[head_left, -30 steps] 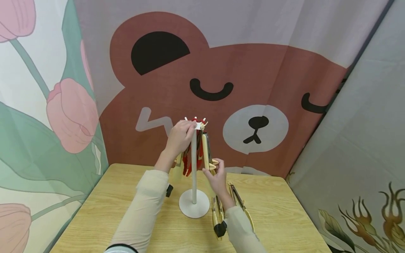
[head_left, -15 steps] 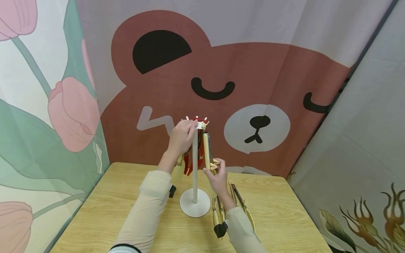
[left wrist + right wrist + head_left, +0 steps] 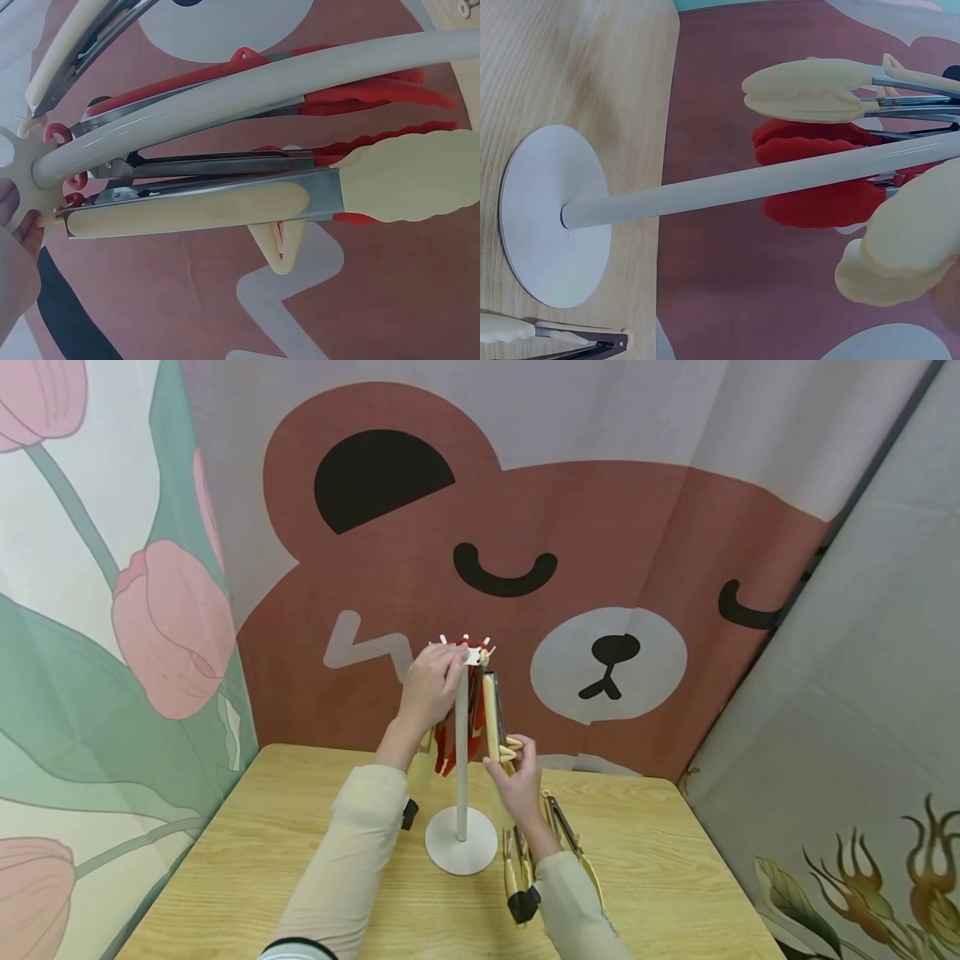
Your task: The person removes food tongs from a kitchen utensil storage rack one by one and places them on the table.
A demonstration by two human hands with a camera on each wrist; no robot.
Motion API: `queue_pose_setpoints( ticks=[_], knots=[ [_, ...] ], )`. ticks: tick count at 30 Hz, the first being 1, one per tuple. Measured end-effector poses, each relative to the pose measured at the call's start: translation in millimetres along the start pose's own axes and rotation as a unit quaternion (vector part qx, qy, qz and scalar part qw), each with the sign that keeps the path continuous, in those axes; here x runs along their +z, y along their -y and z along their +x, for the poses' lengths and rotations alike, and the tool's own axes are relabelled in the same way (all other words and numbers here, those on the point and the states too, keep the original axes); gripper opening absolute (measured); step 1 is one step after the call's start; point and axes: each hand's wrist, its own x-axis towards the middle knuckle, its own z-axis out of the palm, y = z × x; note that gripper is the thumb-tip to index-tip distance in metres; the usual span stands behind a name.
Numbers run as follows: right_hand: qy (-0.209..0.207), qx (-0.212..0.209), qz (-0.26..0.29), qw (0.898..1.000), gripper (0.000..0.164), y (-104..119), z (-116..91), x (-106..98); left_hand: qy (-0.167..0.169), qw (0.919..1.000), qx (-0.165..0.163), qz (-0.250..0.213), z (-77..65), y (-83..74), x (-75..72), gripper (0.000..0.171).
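My left hand (image 3: 431, 689) grips the white hooked top (image 3: 26, 169) of an upright stand (image 3: 462, 777). The right hand (image 3: 517, 781) holds a pair of cream tongs (image 3: 491, 718) partway down, by the small prongs on their side; they hang from the top's right side. Their cream scalloped tips (image 3: 915, 225) stand close to the palm in the right wrist view. Red-tipped tongs (image 3: 375, 97) hang behind the pole. A second cream pair (image 3: 187, 211) hangs near my left hand, its tips pointing down toward the table.
The stand's round white base (image 3: 551, 247) sits on the wooden table (image 3: 262, 860). More tongs (image 3: 564, 827) lie on the table right of the base, partly hidden by my right forearm. A bear-print curtain (image 3: 637, 543) hangs behind the table.
Both hands hold nearly the same places as before, and the tongs hang as they did. The view has only shifted very slightly.
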Motion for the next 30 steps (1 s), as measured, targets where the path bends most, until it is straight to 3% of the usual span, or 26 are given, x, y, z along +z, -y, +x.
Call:
queue_pose_setpoints(
  ticks=[30],
  knots=[
    [-0.005, 0.008, 0.009, 1.0, 0.042, 7.9, 5.2, -7.1, -0.03, 0.9995, 0.011, -0.01, -2.1, 2.9, 7.3, 0.031]
  ],
)
